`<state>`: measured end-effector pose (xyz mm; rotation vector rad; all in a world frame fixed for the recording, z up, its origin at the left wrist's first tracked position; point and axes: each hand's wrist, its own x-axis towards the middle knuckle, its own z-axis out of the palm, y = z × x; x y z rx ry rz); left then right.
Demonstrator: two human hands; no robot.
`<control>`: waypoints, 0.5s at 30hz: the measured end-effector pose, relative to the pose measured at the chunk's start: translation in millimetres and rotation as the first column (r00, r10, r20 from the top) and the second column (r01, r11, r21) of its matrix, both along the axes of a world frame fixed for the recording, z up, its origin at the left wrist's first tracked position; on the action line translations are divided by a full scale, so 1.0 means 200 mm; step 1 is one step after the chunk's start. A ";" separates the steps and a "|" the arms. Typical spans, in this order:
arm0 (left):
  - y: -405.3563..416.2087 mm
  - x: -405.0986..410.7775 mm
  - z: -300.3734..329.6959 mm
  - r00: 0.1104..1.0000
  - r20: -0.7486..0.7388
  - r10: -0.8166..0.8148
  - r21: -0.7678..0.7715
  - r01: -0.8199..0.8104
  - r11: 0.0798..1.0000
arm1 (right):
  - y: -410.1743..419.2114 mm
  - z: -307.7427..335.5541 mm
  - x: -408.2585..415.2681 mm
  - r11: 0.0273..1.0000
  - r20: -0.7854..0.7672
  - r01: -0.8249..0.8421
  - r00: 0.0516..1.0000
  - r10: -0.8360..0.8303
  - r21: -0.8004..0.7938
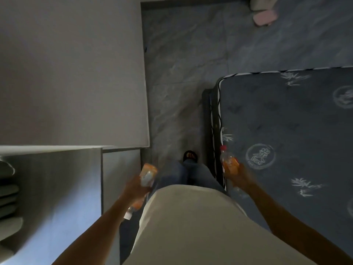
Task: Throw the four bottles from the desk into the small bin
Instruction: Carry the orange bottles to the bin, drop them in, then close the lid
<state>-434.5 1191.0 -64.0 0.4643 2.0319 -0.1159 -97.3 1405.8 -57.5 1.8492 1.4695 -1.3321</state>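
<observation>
The left hand (133, 186) is clenched in a grip around two bottles: an orange-labelled bottle (148, 175) pointing forward and a white-capped bottle (133, 208) pointing back beside the hip, its contents too blurred to tell. The right hand (239, 177) grips a red-capped bottle (228, 161) holding orange liquid, with a clear bottle (238, 191) showing below the fist. The person stands on the grey floor (181, 73) between a pale wall (72, 73) and a patterned mattress (286, 121).

A bedroom in a home; a patterned bare mattress (286, 131) at 3 o'clock; pink slippers (264, 17) on grey floor tiles (181, 64) at 1 o'clock.
</observation>
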 end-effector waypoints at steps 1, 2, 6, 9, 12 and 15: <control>0.01 -0.03 0.01 1.000 0.004 0.027 -0.022 -0.026 0.999 | 0.12 0.02 -0.08 1.000 0.006 0.003 1.000 -0.003 0.030; 0.02 -0.06 0.00 0.999 0.010 0.050 -0.027 -0.050 0.998 | 0.23 0.01 -0.15 0.996 -0.002 -0.022 1.000 0.022 0.081; 0.05 -0.16 -0.01 0.991 0.044 0.127 -0.090 -0.122 0.988 | 0.58 -0.02 -0.45 0.987 -0.021 -0.102 0.994 0.105 0.125; 0.17 -0.27 -0.05 0.981 0.040 0.189 -0.103 -0.184 0.977 | 0.79 -0.03 -0.63 0.986 -0.004 -0.113 0.993 0.115 0.125; 0.37 -0.41 -0.09 0.984 0.056 0.172 -0.098 -0.166 0.981 | 0.94 -0.05 -0.76 0.986 0.008 -0.114 0.993 0.114 0.120; 0.65 -0.58 -0.09 0.992 0.054 0.115 -0.099 -0.110 0.989 | 1.04 -0.05 -0.82 0.993 0.004 -0.084 0.996 0.084 0.082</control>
